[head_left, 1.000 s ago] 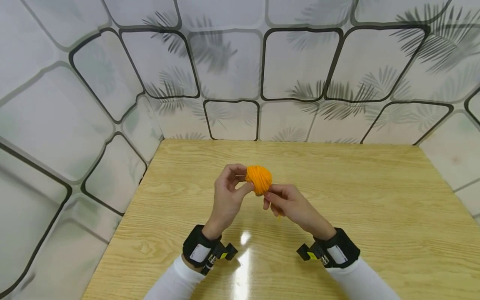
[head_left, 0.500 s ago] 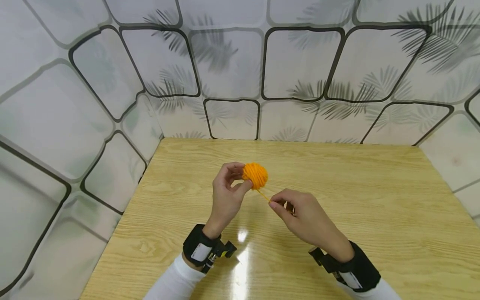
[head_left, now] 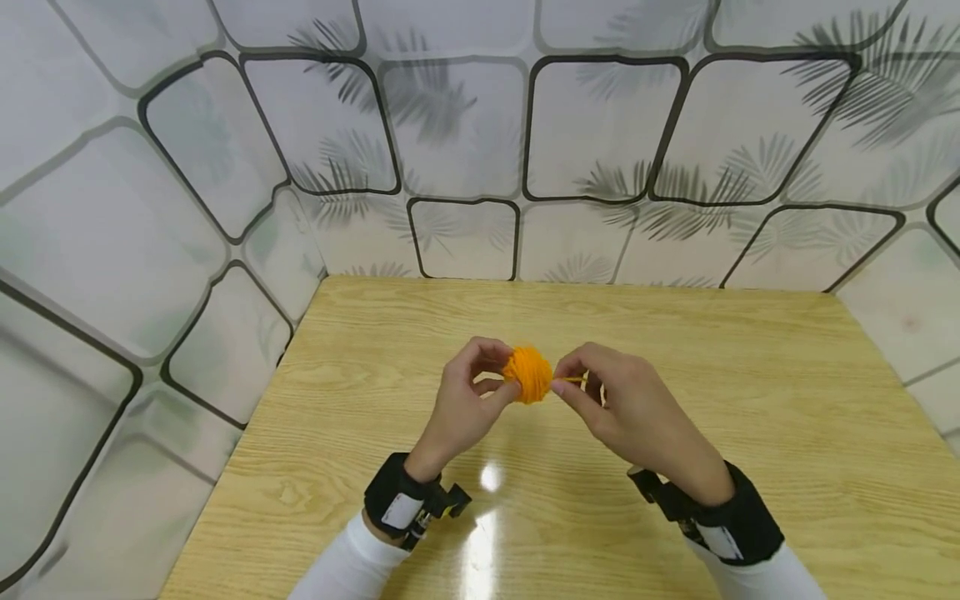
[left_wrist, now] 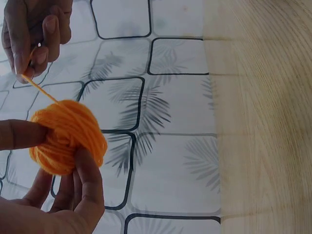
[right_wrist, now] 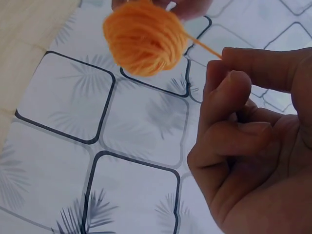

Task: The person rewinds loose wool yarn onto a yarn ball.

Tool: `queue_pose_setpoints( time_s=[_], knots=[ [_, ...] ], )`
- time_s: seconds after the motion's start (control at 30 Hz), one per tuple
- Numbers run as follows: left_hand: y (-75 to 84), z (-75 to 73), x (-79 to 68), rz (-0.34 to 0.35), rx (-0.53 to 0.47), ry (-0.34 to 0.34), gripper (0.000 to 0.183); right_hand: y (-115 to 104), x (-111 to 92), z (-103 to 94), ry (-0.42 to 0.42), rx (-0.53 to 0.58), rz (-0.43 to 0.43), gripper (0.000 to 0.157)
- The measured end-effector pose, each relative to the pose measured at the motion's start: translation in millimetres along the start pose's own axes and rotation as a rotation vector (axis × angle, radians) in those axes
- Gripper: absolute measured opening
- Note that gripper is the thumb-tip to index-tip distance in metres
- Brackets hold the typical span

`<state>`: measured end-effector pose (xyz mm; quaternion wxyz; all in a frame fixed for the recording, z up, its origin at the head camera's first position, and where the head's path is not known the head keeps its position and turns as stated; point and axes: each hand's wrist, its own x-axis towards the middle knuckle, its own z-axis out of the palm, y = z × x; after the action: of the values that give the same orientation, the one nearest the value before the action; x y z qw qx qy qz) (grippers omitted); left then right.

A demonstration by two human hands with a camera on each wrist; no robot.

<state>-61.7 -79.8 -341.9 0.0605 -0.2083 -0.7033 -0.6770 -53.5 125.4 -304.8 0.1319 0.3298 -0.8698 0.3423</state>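
Note:
An orange ball of yarn (head_left: 528, 375) is held up above the table by my left hand (head_left: 468, 408), its thumb and fingertips gripping the ball's left side. In the left wrist view, the wound strands of the ball (left_wrist: 73, 131) show between thumb and fingers. A single orange strand (left_wrist: 43, 91) runs taut from the ball to my right hand (head_left: 626, 400). That hand pinches the strand between thumb and index finger, close to the ball's right side. In the right wrist view, the other fingers (right_wrist: 234, 141) are curled in toward the palm.
Below both hands lies a light wooden table (head_left: 750, 400), with a bright reflection near its front. A white wall covering (head_left: 465, 125) with dark outlines and leaf prints stands behind and to the left. Each wrist wears a black band (head_left: 401, 498) with a small camera.
My right hand first drew the strand down and right away from the ball, then rose back up beside it. The left hand and ball have shifted slightly to the right.

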Motion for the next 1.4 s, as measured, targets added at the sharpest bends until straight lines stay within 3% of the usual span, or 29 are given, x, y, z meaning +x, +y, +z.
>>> queue_pose_setpoints(
  time_s=[0.13,0.3,0.5,0.77,0.93,1.07,1.27,1.4],
  knots=[
    [-13.1,-0.5,-1.8,-0.033,-0.091,-0.133,0.029,8,13,0.0,0.011,0.058,-0.042,0.007],
    [-18.8,-2.1,-3.8,-0.045,-0.169,-0.199,0.028,16,20,4.7,-0.027,0.167,0.005,0.003],
    [-15.7,-4.8,-3.9,-0.044,-0.191,-0.176,0.028,21,20,11.4,-0.045,0.22,0.073,0.007],
    [-16.5,-6.7,-4.6,-0.115,-0.232,-0.177,0.03,31,19,16.0,-0.003,0.325,0.173,0.016],
    [-20.7,-9.6,-2.8,-0.161,-0.225,-0.137,0.031,25,14,18.2,-0.048,0.41,0.114,0.03],
    [-26.7,-12.5,1.1,-0.229,-0.26,-0.124,0.032,20,10,26.2,-0.111,0.4,0.069,0.05],
    [-39.9,-13.6,12.3,-0.309,-0.282,-0.125,0.039,51,11,51.1,-0.152,0.333,0.113,0.063],
    [-53.6,-11.8,23.5,-0.328,-0.141,-0.127,0.042,75,18,63.5,-0.168,0.334,0.174,0.062]
  ],
)
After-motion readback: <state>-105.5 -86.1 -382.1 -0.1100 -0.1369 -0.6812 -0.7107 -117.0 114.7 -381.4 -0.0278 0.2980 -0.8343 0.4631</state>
